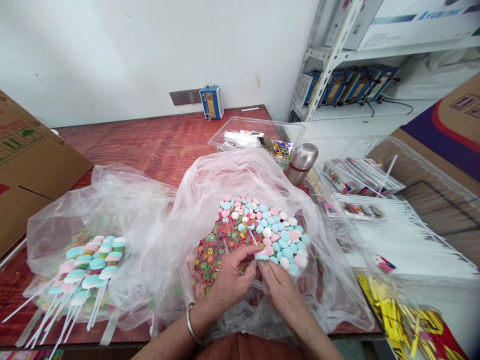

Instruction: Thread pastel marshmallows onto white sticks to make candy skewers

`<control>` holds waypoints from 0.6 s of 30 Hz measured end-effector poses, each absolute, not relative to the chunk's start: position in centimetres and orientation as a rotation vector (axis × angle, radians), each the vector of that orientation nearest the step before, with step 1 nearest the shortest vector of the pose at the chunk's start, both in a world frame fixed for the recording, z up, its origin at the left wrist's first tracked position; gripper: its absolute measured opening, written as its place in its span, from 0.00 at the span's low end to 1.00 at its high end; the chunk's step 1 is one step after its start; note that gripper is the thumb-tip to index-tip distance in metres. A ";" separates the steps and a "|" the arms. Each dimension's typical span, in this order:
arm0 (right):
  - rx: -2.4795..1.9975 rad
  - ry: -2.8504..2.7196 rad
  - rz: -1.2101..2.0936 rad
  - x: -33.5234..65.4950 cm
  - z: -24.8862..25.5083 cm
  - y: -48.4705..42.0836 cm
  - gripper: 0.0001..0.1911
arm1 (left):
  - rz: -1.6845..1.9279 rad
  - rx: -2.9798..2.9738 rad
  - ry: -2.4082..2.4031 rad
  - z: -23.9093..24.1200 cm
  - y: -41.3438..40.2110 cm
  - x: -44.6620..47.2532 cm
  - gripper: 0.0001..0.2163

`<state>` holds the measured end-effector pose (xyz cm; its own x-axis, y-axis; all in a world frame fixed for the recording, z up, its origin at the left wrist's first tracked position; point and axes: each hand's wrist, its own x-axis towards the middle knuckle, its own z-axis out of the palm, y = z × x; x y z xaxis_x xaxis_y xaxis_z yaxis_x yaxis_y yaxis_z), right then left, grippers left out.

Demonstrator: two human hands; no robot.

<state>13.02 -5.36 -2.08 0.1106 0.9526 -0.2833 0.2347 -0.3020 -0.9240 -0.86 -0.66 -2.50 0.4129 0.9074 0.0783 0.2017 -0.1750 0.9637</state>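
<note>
My left hand (237,272) is closed, its fingertips against a candy skewer (266,251) of pink and pale blue discs. A thin white stick (254,238) rises from beside those fingertips. With thumb and fingers pinched, my right hand (281,287) grips the skewer's blue disc from the near side. Just beyond both hands lie loose pink, blue and white candy discs (283,235) in a plastic-lined container. To their left, in the same lining, are many small colored ring candies (210,257). My fingers hide part of the skewer.
Finished-looking candy skewers (90,262) lie on a clear bag (138,225) at left. A steel flask (302,164) and a clear plastic bin (258,127) stand behind. White sticks (397,240) fill a tray at right. Cardboard boxes (33,165) flank the red table (150,135).
</note>
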 end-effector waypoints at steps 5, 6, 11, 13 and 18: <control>-1.893 -1.335 0.802 15.7 -1.9 -6.2 0.19 | 0.872 1.865 1.249 -3.2 1.2 -2.3 0.16; -1.918 -1.383 0.732 16.1 -1.9 -6.4 0.19 | 0.843 1.985 1.257 -3.3 1.8 -2.3 0.13; -1.997 -1.617 0.459 17.0 -2.5 -7.1 0.21 | 0.654 2.344 1.068 -4.1 4.2 -0.1 0.09; -2.039 -1.640 0.408 16.9 -2.6 -7.5 0.20 | 0.648 2.323 1.050 -4.3 4.4 0.7 0.09; -2.074 -1.740 0.279 16.2 -2.9 -8.3 0.18 | 0.784 1.731 1.195 -3.1 4.4 0.7 0.07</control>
<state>16.24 -8.30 -2.94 0.1981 0.9738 0.1114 0.8902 -0.1312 -0.4362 0.67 4.44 -3.07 0.3418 0.9395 0.0214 0.3934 -0.1637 0.9047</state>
